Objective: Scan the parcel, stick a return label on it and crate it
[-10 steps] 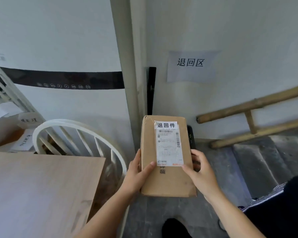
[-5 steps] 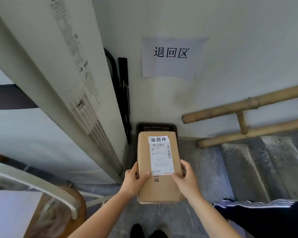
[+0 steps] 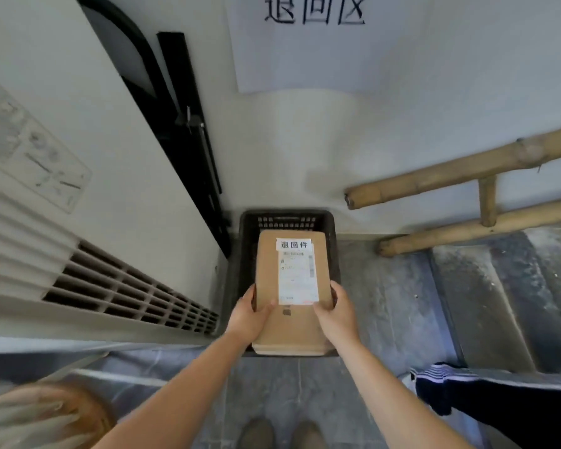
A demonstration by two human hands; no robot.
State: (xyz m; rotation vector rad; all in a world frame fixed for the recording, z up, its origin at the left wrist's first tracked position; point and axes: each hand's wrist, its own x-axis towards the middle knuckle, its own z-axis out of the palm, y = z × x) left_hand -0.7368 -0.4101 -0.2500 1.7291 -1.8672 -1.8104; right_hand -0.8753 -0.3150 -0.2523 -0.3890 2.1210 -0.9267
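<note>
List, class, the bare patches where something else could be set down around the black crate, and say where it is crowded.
Bare floor lies right of the black crate, up to the steps and below the bamboo poles. More lies in front of it, toward the shoes. Crowded: the crate's opening, covered by the parcel held in the left hand and right hand; its left side nearly meets the white unit.
</note>
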